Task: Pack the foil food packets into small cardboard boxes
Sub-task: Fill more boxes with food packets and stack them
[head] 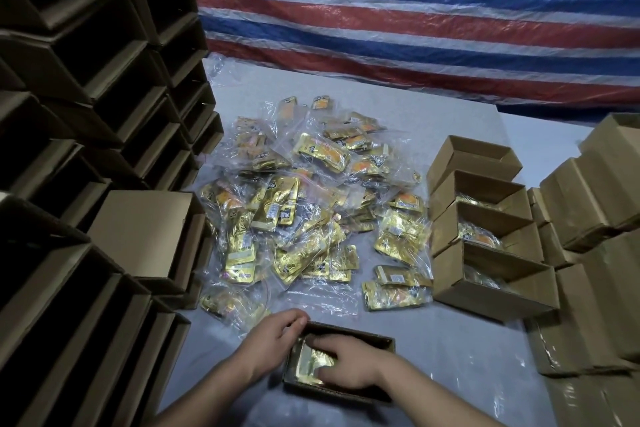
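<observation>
A small brown cardboard box (341, 366) sits open on the grey table (450, 350), close to the person. A shiny gold foil packet (311, 362) lies flat inside this box, near its left end.

The right hand (349, 362) lies on top of the packet. Its fingers (323, 345) look spread and fairly straight, and they seem to press the packet down. They are not pinching it. The left hand (273, 336) holds the box's left end, with its fingers curled over the far left corner.

The packet's long side seems to run from the near wall of the box to the far wall. The hand hides a lot of it, so I cannot tell which end is the top.

What could go wrong? If the right hand pushes too hard, the packet could crumple or bend. If the left hand lets go, the box could slide on the smooth table. If the packet sits crooked, I think the next packets may not fit and the box may not close.

Just beyond the box is a big heap of gold foil packets in clear plastic bags (304, 204). The bags look slippery, so a grab there could pull extra ones along. To the right of the box, farther back, is a row of open brown cardboard boxes with packets inside (485, 236). To the left of the box stand tall stacks of empty brown cardboard boxes (86, 114).
</observation>
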Tool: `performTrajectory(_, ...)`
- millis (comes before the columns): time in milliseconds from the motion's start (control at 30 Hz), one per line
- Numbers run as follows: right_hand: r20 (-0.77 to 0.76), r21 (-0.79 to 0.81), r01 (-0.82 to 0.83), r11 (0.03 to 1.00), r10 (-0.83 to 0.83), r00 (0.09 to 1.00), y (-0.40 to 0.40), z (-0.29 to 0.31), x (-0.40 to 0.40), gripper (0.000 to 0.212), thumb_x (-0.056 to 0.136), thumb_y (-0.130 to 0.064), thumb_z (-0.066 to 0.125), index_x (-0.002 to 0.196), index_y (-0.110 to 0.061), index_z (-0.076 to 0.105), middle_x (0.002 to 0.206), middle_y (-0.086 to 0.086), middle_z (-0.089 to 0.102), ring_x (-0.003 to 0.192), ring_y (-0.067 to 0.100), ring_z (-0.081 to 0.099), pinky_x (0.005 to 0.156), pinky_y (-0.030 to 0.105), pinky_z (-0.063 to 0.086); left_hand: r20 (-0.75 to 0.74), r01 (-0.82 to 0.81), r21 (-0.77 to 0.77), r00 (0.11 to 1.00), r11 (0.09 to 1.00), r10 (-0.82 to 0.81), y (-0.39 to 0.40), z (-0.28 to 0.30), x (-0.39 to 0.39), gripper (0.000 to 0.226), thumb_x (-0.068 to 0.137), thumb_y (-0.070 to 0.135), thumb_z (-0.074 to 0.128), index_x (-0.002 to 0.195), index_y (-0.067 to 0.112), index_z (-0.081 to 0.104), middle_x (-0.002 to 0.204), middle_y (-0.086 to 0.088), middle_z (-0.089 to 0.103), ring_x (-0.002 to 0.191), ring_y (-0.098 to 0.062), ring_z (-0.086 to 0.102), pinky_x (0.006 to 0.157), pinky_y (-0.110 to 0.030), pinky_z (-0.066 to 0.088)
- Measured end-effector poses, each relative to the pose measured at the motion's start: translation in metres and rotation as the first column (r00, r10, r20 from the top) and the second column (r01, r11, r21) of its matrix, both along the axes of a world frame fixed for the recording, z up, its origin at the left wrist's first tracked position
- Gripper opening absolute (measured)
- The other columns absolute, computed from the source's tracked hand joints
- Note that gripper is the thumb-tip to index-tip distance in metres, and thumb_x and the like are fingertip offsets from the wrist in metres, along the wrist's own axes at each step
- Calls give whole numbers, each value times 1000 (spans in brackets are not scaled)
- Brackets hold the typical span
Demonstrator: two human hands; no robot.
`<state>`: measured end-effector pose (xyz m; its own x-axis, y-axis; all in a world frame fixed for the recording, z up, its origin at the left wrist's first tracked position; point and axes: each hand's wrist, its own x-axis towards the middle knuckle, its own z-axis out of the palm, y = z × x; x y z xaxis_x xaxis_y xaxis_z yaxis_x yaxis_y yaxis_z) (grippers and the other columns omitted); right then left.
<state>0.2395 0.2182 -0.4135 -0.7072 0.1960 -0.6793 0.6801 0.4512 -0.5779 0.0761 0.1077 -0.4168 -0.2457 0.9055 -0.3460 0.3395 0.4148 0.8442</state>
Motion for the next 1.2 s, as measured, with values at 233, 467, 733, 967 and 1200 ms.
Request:
performTrajectory(233,79,361,-107,926,84,993,-9,28,8,33,98,-31,42,121,-26,65,134,1,58,130,26,46,108,53,30,-1,-22,-8,1000,1000,22,2,-3,0,19,102,30,49,102,28,67,94,13,70,92,-1,62,86,-24,49)
performTrajectory(467,181,120,45,992,-66,981,-14,24,-3,44,99,-39,38,131,-16,58,140,13,53,127,32,51,100,31,40,-16,-52,-33,999,998,51,4,-5,6,17,100,30,52,95,36,66,92,19,69,91,3,62,84,-21,48)
performTrajectory(733,-394,526,403,749,-206,896,-9,15,49,8,87,-31,62,85,-24,59,90,-11,50,83,9,53,78,27,50,-32,-181,-344,983,921,181,4,-9,19,67,94,68,29,141,24,48,145,-4,51,133,-23,46,111,-36,32)
performTrajectory(967,-194,329,732,597,-716,671,6,2,96,79,97,-44,51,158,-22,6,160,-5,19,140,18,38,108,28,37,96,-90,-369,986,925,134,33,-10,64,63,99,59,23,143,19,45,148,-4,47,136,-20,43,116,-35,28)
performTrajectory(1200,-176,432,756,491,-777,605,28,-1,145,53,99,-42,46,147,-22,33,143,-2,41,122,17,54,95,28,46,116,-14,-394,991,919,64,77,-5,110,60,100,59,23,136,21,51,135,-8,58,123,-24,54,109,-38,39)
